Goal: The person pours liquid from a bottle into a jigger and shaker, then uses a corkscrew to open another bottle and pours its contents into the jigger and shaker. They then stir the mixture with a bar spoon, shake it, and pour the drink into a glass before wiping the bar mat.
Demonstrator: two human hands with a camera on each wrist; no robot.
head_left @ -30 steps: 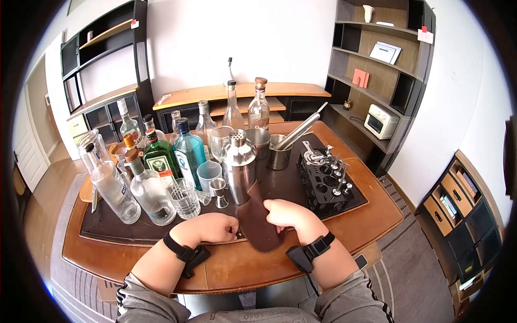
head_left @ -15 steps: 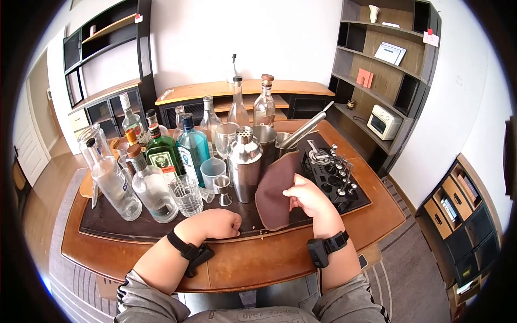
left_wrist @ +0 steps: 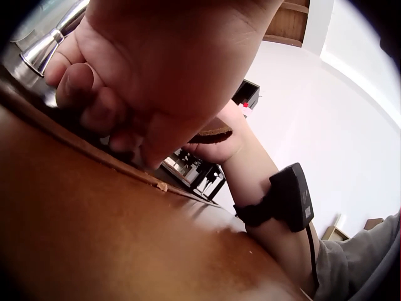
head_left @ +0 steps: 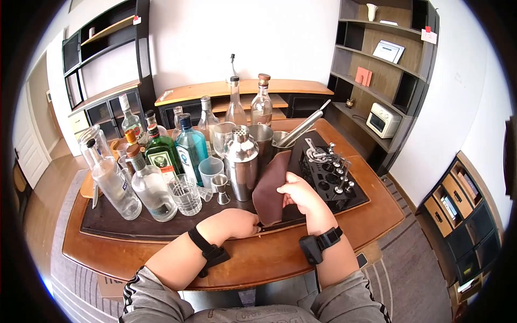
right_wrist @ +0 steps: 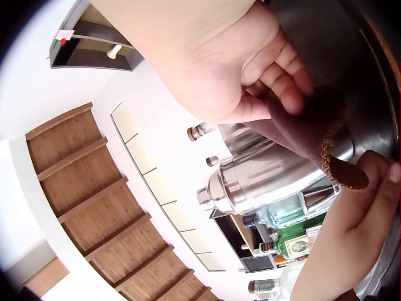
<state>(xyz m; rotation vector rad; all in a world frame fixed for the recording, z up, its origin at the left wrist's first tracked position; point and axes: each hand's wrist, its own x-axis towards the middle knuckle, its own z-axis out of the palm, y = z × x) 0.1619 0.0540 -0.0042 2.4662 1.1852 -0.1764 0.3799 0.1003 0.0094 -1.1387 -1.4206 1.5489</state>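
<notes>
My right hand (head_left: 299, 192) pinches a stitched brown leather piece (head_left: 270, 188), held up at a slant over the dark mat (head_left: 161, 230) beside the steel shaker (head_left: 242, 167). The same leather (right_wrist: 294, 135) hangs from the fingers of my right hand (right_wrist: 232, 75) in the right wrist view. My left hand (head_left: 242, 223) is low at the mat's front edge, by the leather's bottom corner. Curled fingers show on my left hand (left_wrist: 150, 75) in the left wrist view, with nothing visible in them; whether it touches the leather is unclear.
Several bottles, among them a green one (head_left: 160, 153) and a blue one (head_left: 189, 142), stand left with a cut glass (head_left: 186, 196) and a jigger (head_left: 221, 188). Behind the leather is a steel cup with tongs (head_left: 301, 126); a black rack (head_left: 328, 177) of tools is right.
The leather has come up off the front edge and tilted more upright in my right hand. My left hand has moved right, close to its bottom corner.
</notes>
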